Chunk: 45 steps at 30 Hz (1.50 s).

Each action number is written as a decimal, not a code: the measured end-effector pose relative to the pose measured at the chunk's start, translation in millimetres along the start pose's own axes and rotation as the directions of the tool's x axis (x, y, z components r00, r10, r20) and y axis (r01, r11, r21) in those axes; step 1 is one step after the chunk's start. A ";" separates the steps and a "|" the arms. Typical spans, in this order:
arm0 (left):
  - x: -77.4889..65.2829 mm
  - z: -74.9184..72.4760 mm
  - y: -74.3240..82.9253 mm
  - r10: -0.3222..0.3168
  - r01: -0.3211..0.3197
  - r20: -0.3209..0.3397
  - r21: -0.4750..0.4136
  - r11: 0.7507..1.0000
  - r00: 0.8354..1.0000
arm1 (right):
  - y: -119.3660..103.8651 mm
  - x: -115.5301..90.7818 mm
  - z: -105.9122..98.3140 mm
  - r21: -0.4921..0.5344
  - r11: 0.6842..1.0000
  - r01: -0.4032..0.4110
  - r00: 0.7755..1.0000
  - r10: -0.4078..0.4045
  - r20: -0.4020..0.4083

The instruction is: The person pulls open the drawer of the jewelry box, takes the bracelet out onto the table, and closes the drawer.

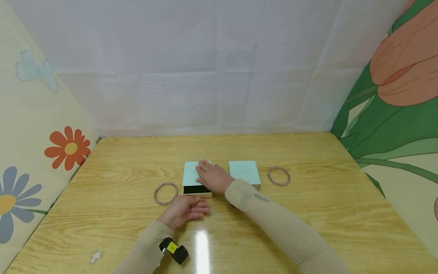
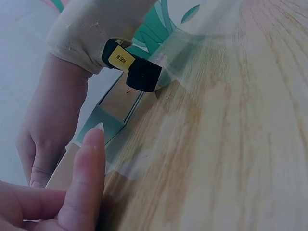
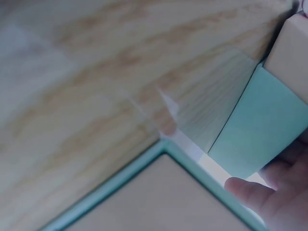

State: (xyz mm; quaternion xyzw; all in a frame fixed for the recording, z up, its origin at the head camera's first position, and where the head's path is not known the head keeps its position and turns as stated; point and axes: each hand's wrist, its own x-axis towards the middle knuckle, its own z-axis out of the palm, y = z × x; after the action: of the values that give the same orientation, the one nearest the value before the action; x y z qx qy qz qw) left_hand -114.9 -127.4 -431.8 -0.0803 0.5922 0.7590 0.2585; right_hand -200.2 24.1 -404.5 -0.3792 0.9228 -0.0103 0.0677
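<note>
A mint-green drawer box (image 1: pixel 192 173) stands mid-table, its cream drawer (image 1: pixel 197 195) partly pulled out toward the person and dark inside. Across the top of this box lies my right hand (image 1: pixel 215 178), fingers extended; in the right wrist view its thumb (image 3: pixel 250 192) is by the mint side. My left hand (image 1: pixel 186 210) is just in front of the drawer, fingers loosely bent with nothing held. Whether it touches the drawer front I cannot tell. To the right stands a second mint-green box (image 1: pixel 244 171), partly behind the right wrist.
A brownish ring (image 1: pixel 165 183) lies on the wooden table (image 1: pixel 137 152) left of the first box. Another such ring (image 1: pixel 278 167) lies right of the second box. A small white scrap (image 1: pixel 96 257) is near the front left. Behind the table hangs a white cloth (image 1: pixel 205 76).
</note>
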 end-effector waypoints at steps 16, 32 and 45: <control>5.0 -1.4 4.9 -0.016 0.016 0.024 -0.008 1.000 1.000 | 1.9 2.3 1.0 -0.008 1.000 -0.007 1.000 0.007 -0.004; 9.4 -1.0 8.0 -0.026 0.026 0.016 0.006 1.000 1.000 | 2.8 4.0 3.4 -0.026 1.000 0.004 1.000 -0.004 -0.012; 10.5 -0.7 9.8 -0.035 0.035 -0.005 -0.015 0.999 0.999 | 0.5 2.9 1.6 -0.041 0.999 -0.001 1.000 0.001 0.004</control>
State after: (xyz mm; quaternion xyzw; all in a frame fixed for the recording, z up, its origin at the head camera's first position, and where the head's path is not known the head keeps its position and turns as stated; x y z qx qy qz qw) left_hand -128.7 -126.6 -428.1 -0.0946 0.5858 0.7584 0.2698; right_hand -202.4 22.5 -406.5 -0.3802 0.9228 0.0092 0.0617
